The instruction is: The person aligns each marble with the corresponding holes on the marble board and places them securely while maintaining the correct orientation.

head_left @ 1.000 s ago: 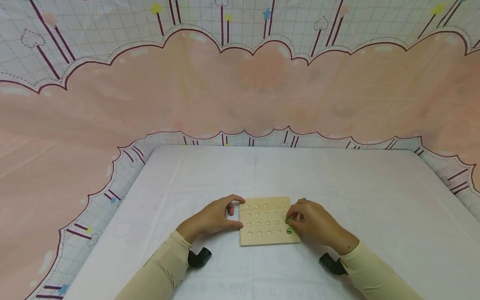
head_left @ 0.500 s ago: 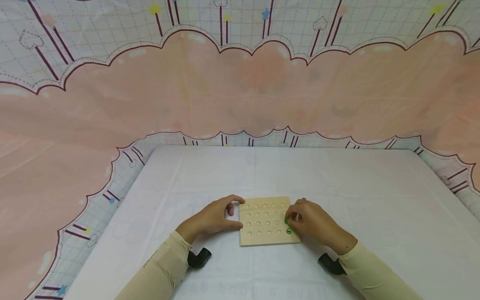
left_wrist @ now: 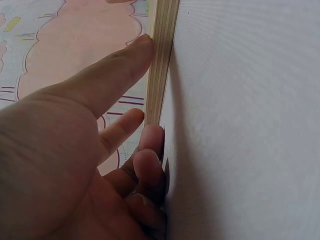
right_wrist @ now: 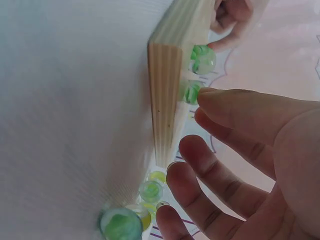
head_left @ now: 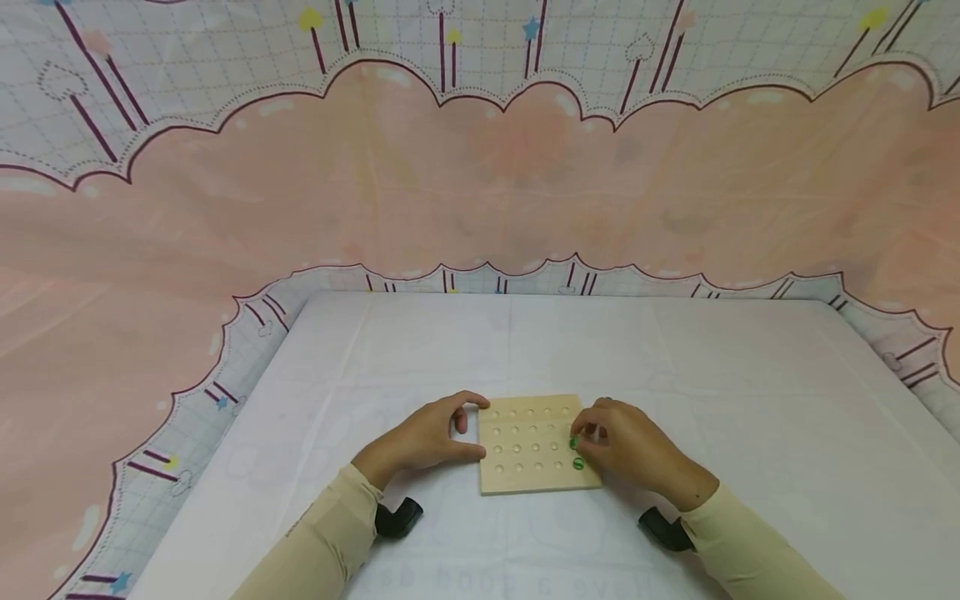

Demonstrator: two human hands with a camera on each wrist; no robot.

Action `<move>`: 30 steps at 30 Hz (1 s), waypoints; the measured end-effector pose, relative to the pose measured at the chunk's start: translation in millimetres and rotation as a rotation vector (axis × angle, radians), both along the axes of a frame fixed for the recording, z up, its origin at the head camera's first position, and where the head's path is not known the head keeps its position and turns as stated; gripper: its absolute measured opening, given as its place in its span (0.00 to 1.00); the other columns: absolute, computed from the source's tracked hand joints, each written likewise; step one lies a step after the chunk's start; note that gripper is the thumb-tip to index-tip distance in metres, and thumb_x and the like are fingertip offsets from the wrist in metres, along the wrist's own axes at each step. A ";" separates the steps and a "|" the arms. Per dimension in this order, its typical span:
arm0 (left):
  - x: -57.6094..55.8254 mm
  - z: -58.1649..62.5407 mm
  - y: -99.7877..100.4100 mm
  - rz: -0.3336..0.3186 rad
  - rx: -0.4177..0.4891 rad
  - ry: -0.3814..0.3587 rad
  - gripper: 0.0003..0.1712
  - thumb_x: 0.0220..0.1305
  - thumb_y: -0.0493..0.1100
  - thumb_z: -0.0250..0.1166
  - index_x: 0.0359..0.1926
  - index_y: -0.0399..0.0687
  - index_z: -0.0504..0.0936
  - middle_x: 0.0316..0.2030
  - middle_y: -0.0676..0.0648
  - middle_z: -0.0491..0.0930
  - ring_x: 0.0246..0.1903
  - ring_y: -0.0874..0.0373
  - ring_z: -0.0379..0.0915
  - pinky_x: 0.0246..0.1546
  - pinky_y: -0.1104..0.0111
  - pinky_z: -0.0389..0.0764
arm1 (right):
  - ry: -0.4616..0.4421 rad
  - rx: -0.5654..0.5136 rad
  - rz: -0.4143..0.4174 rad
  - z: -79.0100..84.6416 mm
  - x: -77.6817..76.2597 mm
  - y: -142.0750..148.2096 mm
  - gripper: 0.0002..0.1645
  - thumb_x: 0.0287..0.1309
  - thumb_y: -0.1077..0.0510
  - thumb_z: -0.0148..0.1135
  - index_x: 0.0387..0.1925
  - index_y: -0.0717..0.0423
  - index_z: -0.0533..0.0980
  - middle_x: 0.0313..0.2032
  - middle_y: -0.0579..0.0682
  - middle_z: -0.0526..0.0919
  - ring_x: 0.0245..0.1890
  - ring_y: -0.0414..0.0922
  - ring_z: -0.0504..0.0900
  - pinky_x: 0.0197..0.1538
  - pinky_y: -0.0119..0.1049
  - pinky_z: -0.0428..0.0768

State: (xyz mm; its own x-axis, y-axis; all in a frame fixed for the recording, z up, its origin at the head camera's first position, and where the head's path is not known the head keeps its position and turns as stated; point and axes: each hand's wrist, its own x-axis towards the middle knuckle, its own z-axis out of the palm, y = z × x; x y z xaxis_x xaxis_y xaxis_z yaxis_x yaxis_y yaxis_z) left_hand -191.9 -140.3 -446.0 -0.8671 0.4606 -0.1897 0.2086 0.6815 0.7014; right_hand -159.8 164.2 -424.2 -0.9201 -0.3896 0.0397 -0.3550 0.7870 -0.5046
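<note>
A pale wooden board (head_left: 525, 481) with rows of round hollows lies flat on the table. My left hand (head_left: 427, 433) rests against its left edge, thumb and index fingertip touching it apart from each other; the other fingers are curled in the left wrist view. My right hand (head_left: 637, 446) pinches a green marble (right_wrist: 194, 93) between thumb and index finger at the board's right side. Another green marble (head_left: 578, 463) sits in the near right hollow. Several loose green and yellow marbles, one a large-looking green marble (right_wrist: 121, 224), lie beneath my right hand.
A white cloth (head_left: 585, 342) covers the table. Patterned pink cloth (head_left: 480, 183) hangs behind and around it. A black wrist device (head_left: 399, 517) is at my left wrist, and another black device (head_left: 665, 530) at my right.
</note>
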 end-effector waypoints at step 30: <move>1.1 -1.7 -0.5 0.000 -0.007 0.011 0.37 0.55 0.52 0.77 0.64 0.64 0.71 0.36 0.52 0.72 0.23 0.61 0.60 0.28 0.69 0.65 | 0.018 0.039 -0.109 8.7 -8.0 21.4 0.09 0.56 0.63 0.71 0.40 0.53 0.85 0.34 0.46 0.81 0.34 0.43 0.74 0.33 0.34 0.73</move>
State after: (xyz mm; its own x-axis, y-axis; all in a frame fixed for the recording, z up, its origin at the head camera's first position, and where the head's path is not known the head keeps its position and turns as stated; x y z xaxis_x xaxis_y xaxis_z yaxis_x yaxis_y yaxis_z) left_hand -190.8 -140.8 -447.7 -0.8694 0.4588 -0.1833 0.2161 0.6868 0.6939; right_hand -167.8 185.5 -415.5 -0.9565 -0.2885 0.0432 -0.2746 0.8402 -0.4676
